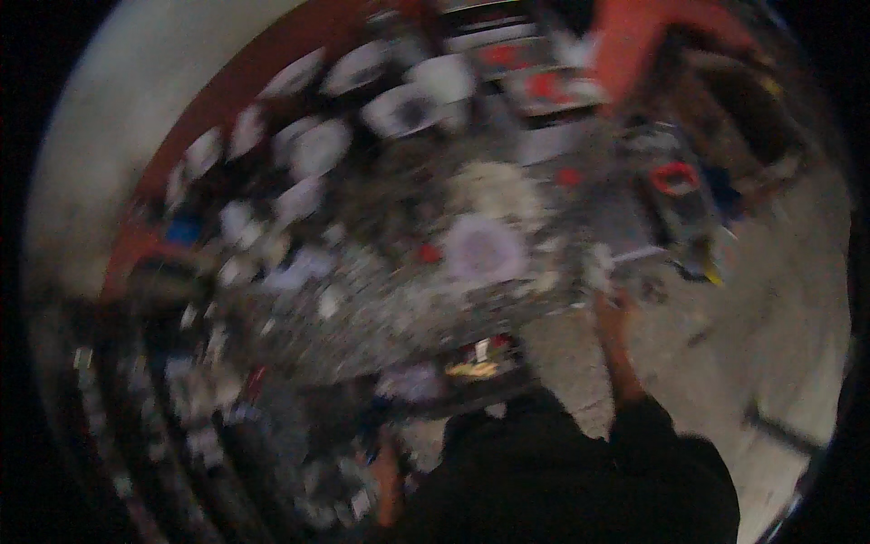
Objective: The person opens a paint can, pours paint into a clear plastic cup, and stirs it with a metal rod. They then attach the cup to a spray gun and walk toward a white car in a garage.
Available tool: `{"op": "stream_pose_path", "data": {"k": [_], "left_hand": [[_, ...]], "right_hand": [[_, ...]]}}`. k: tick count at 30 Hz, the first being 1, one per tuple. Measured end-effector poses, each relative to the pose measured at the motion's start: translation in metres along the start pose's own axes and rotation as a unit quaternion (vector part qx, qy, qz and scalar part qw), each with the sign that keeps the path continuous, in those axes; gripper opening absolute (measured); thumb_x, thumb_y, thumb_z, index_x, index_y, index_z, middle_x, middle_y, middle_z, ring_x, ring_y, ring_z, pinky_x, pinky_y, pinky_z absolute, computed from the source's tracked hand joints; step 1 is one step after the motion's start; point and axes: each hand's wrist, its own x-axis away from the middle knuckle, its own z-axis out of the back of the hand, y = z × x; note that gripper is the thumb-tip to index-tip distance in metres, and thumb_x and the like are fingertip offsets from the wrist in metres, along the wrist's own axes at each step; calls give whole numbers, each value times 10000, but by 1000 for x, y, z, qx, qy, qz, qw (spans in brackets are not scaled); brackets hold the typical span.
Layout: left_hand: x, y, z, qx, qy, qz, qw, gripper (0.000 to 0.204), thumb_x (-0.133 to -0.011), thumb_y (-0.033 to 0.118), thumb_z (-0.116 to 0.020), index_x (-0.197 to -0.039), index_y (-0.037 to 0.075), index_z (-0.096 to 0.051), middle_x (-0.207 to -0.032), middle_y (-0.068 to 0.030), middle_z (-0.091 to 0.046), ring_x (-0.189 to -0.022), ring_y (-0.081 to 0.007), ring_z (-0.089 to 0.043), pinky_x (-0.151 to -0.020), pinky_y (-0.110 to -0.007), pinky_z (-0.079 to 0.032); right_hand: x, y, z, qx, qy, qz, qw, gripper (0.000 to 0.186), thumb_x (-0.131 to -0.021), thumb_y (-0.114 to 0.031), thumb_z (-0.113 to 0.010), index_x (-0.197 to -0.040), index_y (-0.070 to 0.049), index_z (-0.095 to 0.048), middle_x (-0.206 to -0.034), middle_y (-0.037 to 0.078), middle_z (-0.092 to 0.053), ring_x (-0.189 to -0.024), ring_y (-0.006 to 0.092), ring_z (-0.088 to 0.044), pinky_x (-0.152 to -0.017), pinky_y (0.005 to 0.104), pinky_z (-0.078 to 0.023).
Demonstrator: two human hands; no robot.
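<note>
The whole view is smeared by motion. My right hand [611, 306] is at the right edge of a cluttered workbench [362, 331], close by a small whitish thing [598, 265]. Whether the fingers grip that thing cannot be made out. Low on the left, my left hand [387, 461] hangs below the bench front, beside dark clutter; its fingers are too blurred to read. A round pale dish-like thing [485, 249] lies on the bench, with a small red thing [429, 253] to its left.
Several white containers [317, 148] crowd the back left. An open drawer [449, 399] under the bench holds a yellowish thing [473, 369]. At the right stand grey box-like things [625, 218] and a red-rimmed round thing [676, 179]. Dark shelving [136, 417] fills the lower left.
</note>
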Motion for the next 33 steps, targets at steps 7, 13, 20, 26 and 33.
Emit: {"op": "stream_pose_path", "data": {"k": [7,13,20,26,33], "left_hand": [[47,-18,-7,10,-71,-75,995,197,-859,163,-759,-906,48,-606,-695,-5,-588,-570,-118,-535,-504,-271,-414],[87,-54,9,14,-120,-201,972,366,-886,141,-698,-1220,39,-587,-976,-79,-674,-870,-164,-637,-771,-332,-524],[152,-116,90,-12,41,-357,933,477,-905,409,-690,-1226,63,-617,-1035,-107,-712,-887,-169,-655,-786,-332,-518],[181,-206,123,107,145,-205,962,505,-888,413,-706,-1222,48,-609,-959,-126,-712,-796,-191,-649,-728,-336,-520],[260,-279,169,237,302,-174,907,493,-887,361,-716,-1231,30,-591,-885,-158,-698,-738,-191,-636,-694,-351,-511]], "right_hand": [[135,-135,-15,-244,-426,299,818,487,-815,-238,-715,-1182,30,-542,-1393,231,-427,-1226,350,-500,-986,441,-453],[266,-191,-56,-259,-567,395,675,883,-880,-549,-548,-1468,46,-269,-1512,226,-315,-1364,382,-372,-1135,480,-293],[309,-145,-121,-230,-883,71,402,679,-938,-473,-476,-1442,-28,-383,-1428,164,-459,-1271,325,-487,-1057,518,-415],[429,-85,-32,-183,-693,594,365,758,-914,-527,-540,-1485,-116,-258,-1491,147,-358,-1287,352,-450,-1071,511,-388],[490,-41,98,-208,-554,773,228,963,-886,-560,-629,-1566,-218,-38,-1596,137,-190,-1334,369,-376,-1114,469,-327]]}}
